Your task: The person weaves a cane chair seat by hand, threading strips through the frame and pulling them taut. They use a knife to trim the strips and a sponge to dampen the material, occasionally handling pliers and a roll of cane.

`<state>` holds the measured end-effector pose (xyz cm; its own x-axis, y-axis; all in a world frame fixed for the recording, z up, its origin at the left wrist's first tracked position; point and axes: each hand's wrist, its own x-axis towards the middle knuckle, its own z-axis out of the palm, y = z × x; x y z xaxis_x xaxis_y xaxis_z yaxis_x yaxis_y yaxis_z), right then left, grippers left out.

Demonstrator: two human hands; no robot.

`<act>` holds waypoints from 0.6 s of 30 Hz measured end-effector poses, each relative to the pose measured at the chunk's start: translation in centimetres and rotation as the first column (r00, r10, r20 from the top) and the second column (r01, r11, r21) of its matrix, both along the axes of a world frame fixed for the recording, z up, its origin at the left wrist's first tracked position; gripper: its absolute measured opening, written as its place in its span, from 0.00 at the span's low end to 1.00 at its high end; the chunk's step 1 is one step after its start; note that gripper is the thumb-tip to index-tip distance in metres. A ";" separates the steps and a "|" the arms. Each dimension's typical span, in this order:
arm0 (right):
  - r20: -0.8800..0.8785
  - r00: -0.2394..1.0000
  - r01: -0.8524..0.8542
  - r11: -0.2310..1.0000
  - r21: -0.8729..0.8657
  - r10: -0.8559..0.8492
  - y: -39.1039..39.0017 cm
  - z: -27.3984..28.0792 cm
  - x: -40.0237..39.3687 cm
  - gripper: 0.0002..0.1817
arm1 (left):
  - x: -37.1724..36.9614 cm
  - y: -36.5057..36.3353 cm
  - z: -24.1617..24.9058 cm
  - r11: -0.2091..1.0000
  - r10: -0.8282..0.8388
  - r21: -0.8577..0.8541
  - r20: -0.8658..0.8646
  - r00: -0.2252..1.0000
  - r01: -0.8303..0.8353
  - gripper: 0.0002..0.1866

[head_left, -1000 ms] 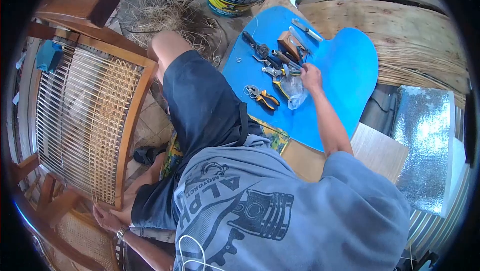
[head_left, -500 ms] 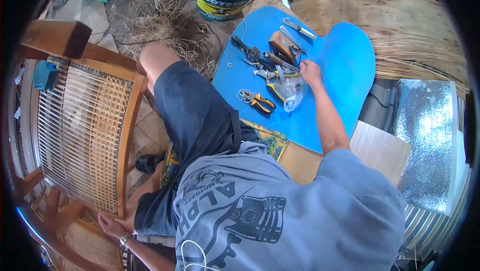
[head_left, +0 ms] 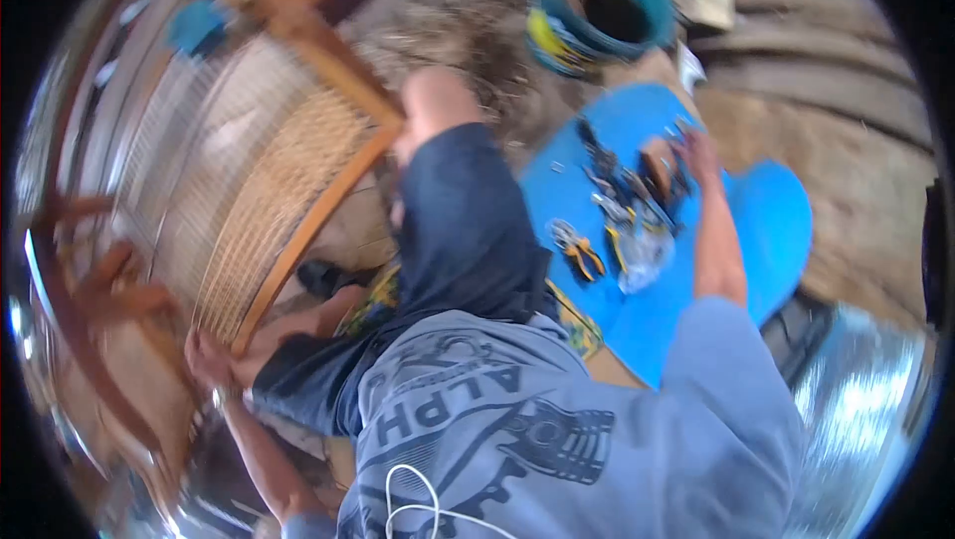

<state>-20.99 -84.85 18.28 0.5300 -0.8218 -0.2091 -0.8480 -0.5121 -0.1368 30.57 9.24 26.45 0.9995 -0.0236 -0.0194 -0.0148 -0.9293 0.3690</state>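
Observation:
My left hand is at the lower corner of a wooden frame with partly woven cane; blur hides its grip. On the blue surface, my right hand reaches over the upper part of the tool group, beside a brown wooden block. Its fingers are smeared, and whether they hold anything is unclear. Nearer to me lie orange-handled pliers and a clear plastic bag, with dark tools farther left.
A green bucket stands beyond the blue surface, near loose fibres on the floor. Wooden boards are at the right, above a shiny silver sheet. Other wooden furniture stands at the left.
The whole view has shifted and blurred. My right hand has moved from the tools beside the plastic bag to the far side of the wooden block. My left hand remains at the frame's lower corner.

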 end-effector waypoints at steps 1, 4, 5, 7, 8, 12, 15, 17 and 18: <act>0.067 0.997 -0.026 1.000 -0.002 0.026 0.3 0.1 0.0 0.24 | 0.6 2.0 -2.1 0.997 0.031 -0.067 0.048 0.998 -0.027 0.17; 0.281 0.958 -0.107 0.978 0.178 0.053 0.9 -0.9 -0.5 0.30 | -0.8 -0.5 -1.0 0.988 -0.063 -0.124 0.251 0.966 0.097 0.15; 0.204 0.969 -0.152 0.988 0.033 0.142 -0.9 -3.4 -1.8 0.33 | -1.4 -2.5 0.7 0.999 -0.046 0.025 0.205 0.978 0.041 0.16; 0.337 0.941 -0.129 0.943 0.306 0.019 -3.6 -5.3 -2.9 0.27 | -1.5 -4.2 1.9 0.992 -0.053 0.125 0.247 0.968 0.023 0.14; 0.507 0.861 -0.155 0.930 0.334 -0.038 -4.4 -6.7 -3.3 0.21 | -1.6 -5.5 2.4 0.996 0.003 0.080 0.306 0.952 -0.029 0.11; 0.159 0.973 -0.174 0.985 0.011 0.170 -1.7 -0.6 -0.4 0.14 | -1.5 -5.6 2.1 0.995 0.097 -0.029 0.318 0.943 -0.093 0.09; 0.402 0.903 -0.176 0.984 0.026 0.151 2.8 6.7 2.4 0.12 | -1.4 -5.0 1.2 0.991 0.132 -0.063 0.313 0.941 -0.118 0.10; 0.217 0.930 -0.293 0.955 -0.051 0.297 6.3 13.2 5.2 0.11 | -1.2 -5.4 1.5 0.989 0.148 -0.063 0.338 0.929 -0.135 0.10; 0.211 0.928 -0.301 0.952 -0.059 0.306 8.8 16.6 6.7 0.11 | -1.1 -5.6 1.7 0.987 0.159 -0.072 0.333 0.929 -0.143 0.10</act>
